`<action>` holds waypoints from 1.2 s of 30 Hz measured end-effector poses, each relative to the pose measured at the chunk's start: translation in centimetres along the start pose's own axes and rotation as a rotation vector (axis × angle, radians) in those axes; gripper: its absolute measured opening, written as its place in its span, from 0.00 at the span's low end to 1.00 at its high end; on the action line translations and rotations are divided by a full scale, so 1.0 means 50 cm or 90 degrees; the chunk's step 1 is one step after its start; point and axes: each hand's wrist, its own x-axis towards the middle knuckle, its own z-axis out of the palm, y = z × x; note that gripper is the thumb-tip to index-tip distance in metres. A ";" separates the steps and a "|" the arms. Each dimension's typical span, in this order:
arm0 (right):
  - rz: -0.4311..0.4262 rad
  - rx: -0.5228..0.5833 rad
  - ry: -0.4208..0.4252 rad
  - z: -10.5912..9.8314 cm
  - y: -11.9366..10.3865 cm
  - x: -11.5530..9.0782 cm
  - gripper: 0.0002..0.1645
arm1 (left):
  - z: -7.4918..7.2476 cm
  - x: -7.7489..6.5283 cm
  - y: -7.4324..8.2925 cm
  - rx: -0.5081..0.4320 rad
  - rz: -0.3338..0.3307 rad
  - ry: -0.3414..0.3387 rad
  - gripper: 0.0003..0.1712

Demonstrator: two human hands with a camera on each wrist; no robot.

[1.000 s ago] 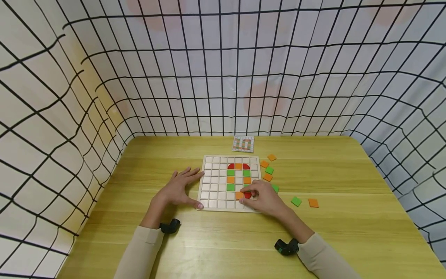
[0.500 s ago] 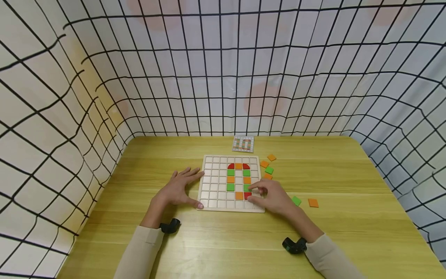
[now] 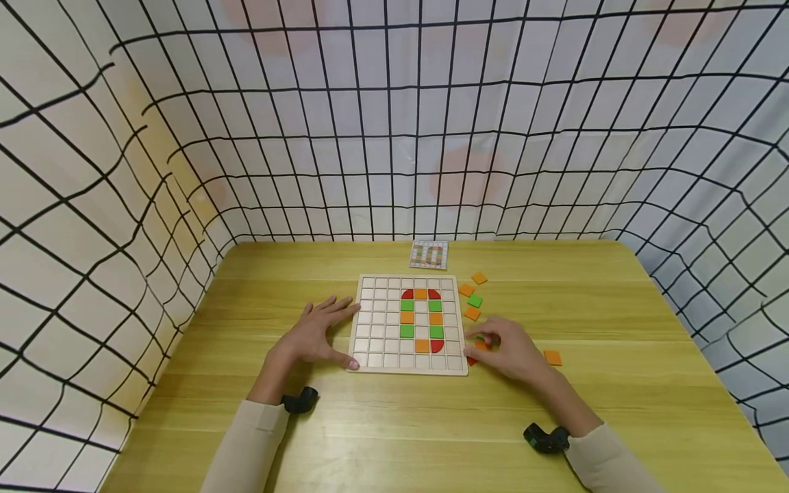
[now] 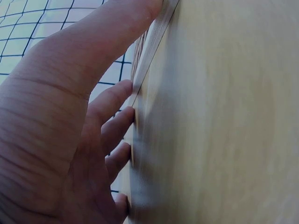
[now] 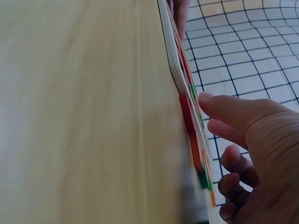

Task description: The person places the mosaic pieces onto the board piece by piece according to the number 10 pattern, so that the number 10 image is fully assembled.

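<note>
Left hand (image 3: 314, 335) spreading straight fingers, touching left edge of pale wooden grid board (image 3: 377, 332) lying on yellow wood-grain bench (image 3: 382, 428). Right hand (image 3: 511, 349) hovering beside board's right edge, fingers loosely bent, grasping nothing, above flat orange tile (image 3: 482, 346) and flat red tile (image 3: 472, 361).

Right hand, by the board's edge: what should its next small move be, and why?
Probably pinch the red tile lying just beside the board. The right hand is right by it with nothing visibly held, and three corners of the pattern have red pieces, while the cell left of the bottom orange tile is bare.
</note>
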 end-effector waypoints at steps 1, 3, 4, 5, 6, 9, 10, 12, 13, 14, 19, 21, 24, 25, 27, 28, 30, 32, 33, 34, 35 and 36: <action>-0.001 -0.002 0.000 -0.002 0.003 -0.003 0.15 | 0.000 0.000 0.000 0.000 0.000 0.000 0.70; -0.003 -0.003 -0.005 -0.006 0.008 -0.009 0.15 | 0.000 0.000 0.000 -0.001 0.001 0.001 0.70; -0.005 -0.004 -0.009 -0.007 0.009 -0.011 0.15 | 0.000 0.000 0.000 -0.001 0.002 0.002 0.70; -0.008 -0.004 -0.012 -0.008 0.011 -0.013 0.15 | -0.001 0.000 0.000 -0.001 0.003 0.004 0.70; -0.008 -0.003 -0.016 -0.009 0.012 -0.015 0.15 | -0.001 -0.001 0.000 -0.001 0.003 0.005 0.70; -0.011 -0.011 -0.028 -0.010 0.017 -0.021 0.15 | -0.002 -0.001 0.000 0.000 0.004 0.007 0.70; -0.011 -0.015 -0.032 -0.011 0.019 -0.022 0.14 | -0.002 -0.001 0.000 0.001 0.004 0.008 0.70; -0.011 -0.017 -0.041 -0.012 0.023 -0.026 0.13 | -0.002 -0.002 0.001 0.001 0.003 0.007 0.70; -0.012 -0.017 -0.047 -0.013 0.025 -0.026 0.13 | -0.002 -0.002 0.001 0.001 0.002 0.006 0.70; -0.013 -0.015 -0.052 -0.015 0.026 -0.027 0.12 | -0.002 -0.002 0.001 0.000 0.002 0.006 0.70; -0.022 -0.012 -0.071 -0.023 0.025 -0.031 0.15 | 0.000 -0.001 -0.001 -0.003 0.003 0.007 0.70; -0.022 -0.017 -0.071 -0.026 0.023 -0.033 0.19 | 0.001 -0.001 -0.001 -0.005 0.003 0.007 0.70; -0.016 -0.031 -0.065 -0.026 0.024 -0.035 0.22 | 0.001 -0.001 -0.001 -0.005 0.005 0.008 0.70; -0.016 -0.037 -0.065 -0.026 0.025 -0.035 0.21 | 0.001 -0.001 -0.001 -0.004 0.005 0.008 0.70; -0.016 -0.044 -0.062 -0.027 0.025 -0.035 0.19 | 0.001 0.000 0.000 -0.004 0.006 0.008 0.70; -0.018 -0.050 -0.063 -0.027 0.025 -0.035 0.18 | 0.002 0.000 0.000 -0.003 0.006 0.007 0.70; -0.026 -0.061 -0.068 -0.027 0.025 -0.035 0.18 | 0.002 0.000 0.000 -0.002 0.005 0.006 0.70; -0.028 -0.064 -0.074 -0.027 0.025 -0.034 0.17 | 0.002 0.000 0.000 0.000 0.003 0.005 0.70; -0.029 -0.065 -0.078 -0.027 0.025 -0.033 0.17 | 0.002 0.000 0.000 0.001 0.002 0.005 0.70; -0.028 -0.066 -0.082 -0.027 0.025 -0.033 0.17 | 0.002 0.000 0.001 0.002 0.001 0.005 0.70; -0.026 -0.064 -0.084 -0.027 0.024 -0.032 0.17 | 0.002 0.000 0.001 0.001 0.001 0.005 0.70; -0.023 -0.058 -0.085 -0.027 0.023 -0.031 0.17 | 0.002 0.000 0.001 0.002 0.001 0.005 0.70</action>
